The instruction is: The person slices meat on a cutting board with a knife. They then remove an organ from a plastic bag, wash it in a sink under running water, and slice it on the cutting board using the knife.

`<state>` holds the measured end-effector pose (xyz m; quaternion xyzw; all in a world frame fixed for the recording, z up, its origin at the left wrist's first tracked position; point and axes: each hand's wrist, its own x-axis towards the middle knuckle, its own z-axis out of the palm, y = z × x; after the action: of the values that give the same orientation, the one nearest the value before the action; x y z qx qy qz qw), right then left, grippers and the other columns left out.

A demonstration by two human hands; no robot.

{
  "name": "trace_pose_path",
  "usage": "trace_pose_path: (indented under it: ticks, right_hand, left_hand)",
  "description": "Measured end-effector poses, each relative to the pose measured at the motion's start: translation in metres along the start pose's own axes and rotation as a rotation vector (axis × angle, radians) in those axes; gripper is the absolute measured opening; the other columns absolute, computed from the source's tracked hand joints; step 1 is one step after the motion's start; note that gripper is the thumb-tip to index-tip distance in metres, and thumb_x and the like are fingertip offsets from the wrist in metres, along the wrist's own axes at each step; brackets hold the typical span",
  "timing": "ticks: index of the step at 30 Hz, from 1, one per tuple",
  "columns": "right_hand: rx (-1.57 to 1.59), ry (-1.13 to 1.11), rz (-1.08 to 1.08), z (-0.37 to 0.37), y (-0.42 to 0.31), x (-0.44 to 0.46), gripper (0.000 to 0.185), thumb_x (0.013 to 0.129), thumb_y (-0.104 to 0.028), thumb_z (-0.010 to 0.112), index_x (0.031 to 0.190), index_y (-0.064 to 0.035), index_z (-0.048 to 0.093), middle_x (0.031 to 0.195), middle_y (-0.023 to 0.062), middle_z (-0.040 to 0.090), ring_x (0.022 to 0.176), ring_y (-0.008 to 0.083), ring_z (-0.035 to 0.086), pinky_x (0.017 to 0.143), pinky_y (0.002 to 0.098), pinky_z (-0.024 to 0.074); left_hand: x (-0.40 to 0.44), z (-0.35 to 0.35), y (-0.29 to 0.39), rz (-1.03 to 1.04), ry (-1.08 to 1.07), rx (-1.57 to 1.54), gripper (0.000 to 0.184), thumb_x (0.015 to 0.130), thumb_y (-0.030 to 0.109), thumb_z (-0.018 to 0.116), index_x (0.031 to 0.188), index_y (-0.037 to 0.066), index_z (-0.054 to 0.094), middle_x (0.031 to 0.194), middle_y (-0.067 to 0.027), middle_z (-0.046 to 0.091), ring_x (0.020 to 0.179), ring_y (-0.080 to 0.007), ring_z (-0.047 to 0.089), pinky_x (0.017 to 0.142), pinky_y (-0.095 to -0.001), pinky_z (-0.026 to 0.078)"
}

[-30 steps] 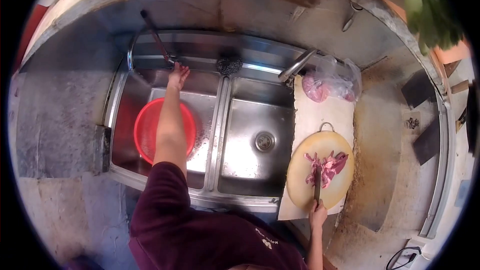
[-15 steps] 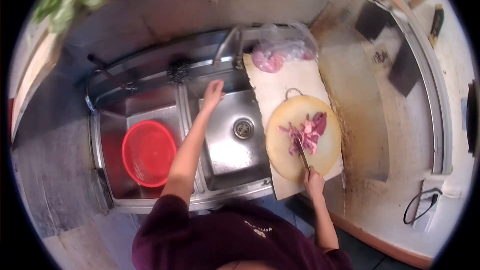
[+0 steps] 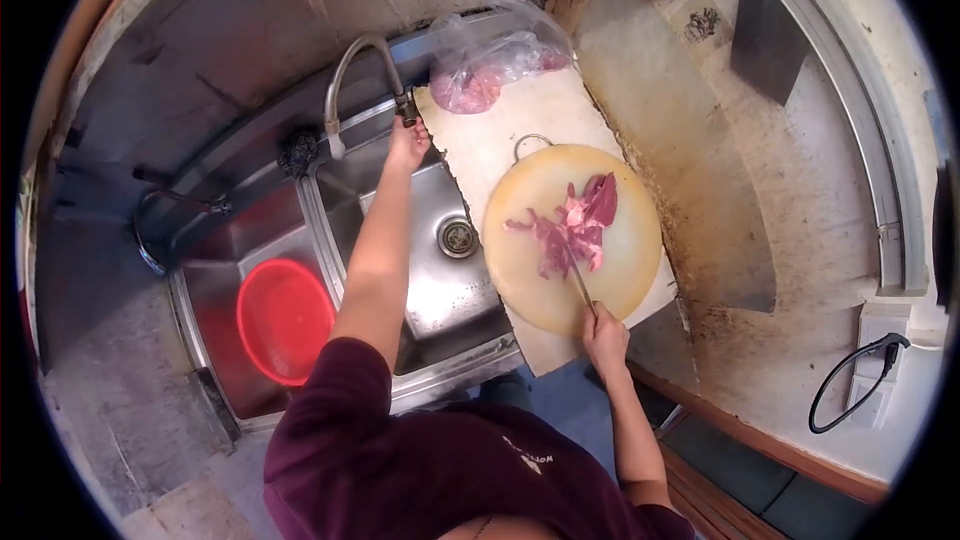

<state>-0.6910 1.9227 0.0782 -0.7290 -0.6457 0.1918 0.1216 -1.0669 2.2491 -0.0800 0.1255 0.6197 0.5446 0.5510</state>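
Observation:
My left hand reaches across the right sink basin to the base of the curved faucet, its fingers closed at the handle. My right hand grips a kitchen knife by the handle. The blade points away from me, its tip against pieces of raw red meat. That meat lies in a loose pile on a round yellowish cutting board with a metal ring at its far edge. No water stream shows under the spout.
A pale board under the cutting board spans the sink's right side. Bagged meat in clear plastic sits at its far end. A red plastic basin is in the left sink. A black scouring pad rests behind the divider.
My left hand has moved from above the right basin to the faucet base. The knife stays in my right hand at the meat. The view has shifted and turned.

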Motion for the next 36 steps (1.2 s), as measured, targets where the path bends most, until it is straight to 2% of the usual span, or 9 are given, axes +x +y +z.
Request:
trace_pose_path:
  ticks: [2,9,11,16,19,24,27,31,36]
  right_hand:
    - [0.010,-0.017,0.015,-0.001,0.000,0.001,0.017,0.089,-0.021,0.049,0.087,-0.0053,0.055,0.076,0.0183,0.062,0.070,0.0395,0.061,0.062,0.0482,0.0471]
    - [0.016,-0.053,0.036,-0.004,-0.001,0.000,0.017,0.090,-0.021,0.048,0.089,-0.0060,0.056,0.080,0.0185,0.063,0.073,0.0392,0.061,0.064,0.0482,0.0470]
    - [0.009,-0.059,0.029,-0.004,-0.002,0.001,0.017,0.090,-0.021,0.048,0.090,-0.0063,0.056,0.081,0.0185,0.063,0.073,0.0391,0.061,0.065,0.0483,0.0470]
    - [-0.003,-0.056,-0.005,-0.005,-0.002,0.003,0.014,0.089,-0.019,0.049,0.087,-0.0056,0.054,0.080,0.0183,0.062,0.072,0.0389,0.061,0.064,0.0483,0.0472]
    - [-0.005,-0.022,-0.041,0.000,0.000,0.002,0.013,0.087,-0.017,0.051,0.085,-0.0049,0.053,0.079,0.0182,0.062,0.070,0.0383,0.061,0.062,0.0477,0.0477]
    - [-0.002,-0.016,-0.093,-0.001,0.000,-0.003,0.010,0.084,-0.015,0.052,0.086,-0.0048,0.053,0.076,0.0176,0.060,0.067,0.0372,0.061,0.060,0.0468,0.0483]
    - [-0.006,-0.026,-0.151,-0.003,0.009,0.000,0.012,0.084,-0.016,0.052,0.088,-0.0051,0.055,0.077,0.0171,0.061,0.066,0.0371,0.061,0.061,0.0465,0.0488]
    - [0.036,-0.097,-0.109,-0.019,0.003,0.006,0.016,0.086,-0.019,0.052,0.087,-0.0045,0.059,0.076,0.0185,0.062,0.068,0.0378,0.061,0.063,0.0466,0.0490]
    - [0.089,-0.244,-0.113,-0.023,-0.004,0.008,0.020,0.087,-0.022,0.052,0.087,-0.0035,0.060,0.072,0.0209,0.062,0.069,0.0388,0.061,0.064,0.0473,0.0484]
  left_hand:
    - [-0.005,-0.016,-0.001,-0.138,-0.180,-0.336,0.052,0.097,0.047,0.027,0.096,0.004,0.057,0.084,-0.0051,0.061,0.080,-0.0162,0.060,0.063,-0.0286,0.048]
    - [0.003,-0.145,-0.091,-0.515,0.414,-0.989,0.049,0.091,0.050,0.036,0.077,0.010,0.060,0.074,-0.0006,0.062,0.081,-0.0202,0.062,0.072,-0.0365,0.051]
    - [0.002,-0.150,-0.086,-0.336,0.399,-1.109,0.045,0.091,0.047,0.035,0.079,0.011,0.060,0.079,0.0002,0.062,0.083,-0.0197,0.061,0.075,-0.0397,0.051]
    - [-0.024,-0.098,-0.023,0.108,0.388,-0.779,0.036,0.093,0.040,0.032,0.099,0.017,0.059,0.099,0.0060,0.061,0.095,-0.0121,0.054,0.093,-0.0422,0.035]
    - [-0.034,-0.062,0.017,0.039,0.429,-0.369,0.033,0.093,0.032,0.035,0.112,0.018,0.058,0.103,0.0061,0.061,0.099,-0.0115,0.054,0.096,-0.0420,0.029]
    - [-0.026,0.002,0.022,-0.328,-0.115,-0.463,0.047,0.098,0.044,0.029,0.106,0.005,0.053,0.098,-0.0064,0.062,0.083,-0.0211,0.059,0.074,-0.0363,0.047]
    - [0.002,-0.006,0.002,-0.214,-0.437,-0.735,0.054,0.100,0.041,0.020,0.101,-0.002,0.051,0.088,-0.0109,0.063,0.076,-0.0216,0.058,0.062,-0.0288,0.048]
    - [-0.017,-0.009,0.003,-0.394,-0.829,-1.431,0.052,0.100,0.029,0.027,0.139,-0.005,0.021,0.145,-0.0219,0.025,0.120,-0.0354,0.048,0.083,-0.0411,0.055]
    - [0.006,-0.005,0.005,-0.354,-0.530,-1.456,0.038,0.098,0.016,0.032,0.120,-0.015,0.036,0.111,-0.0257,0.048,0.092,-0.0333,0.057,0.082,-0.0406,0.055]
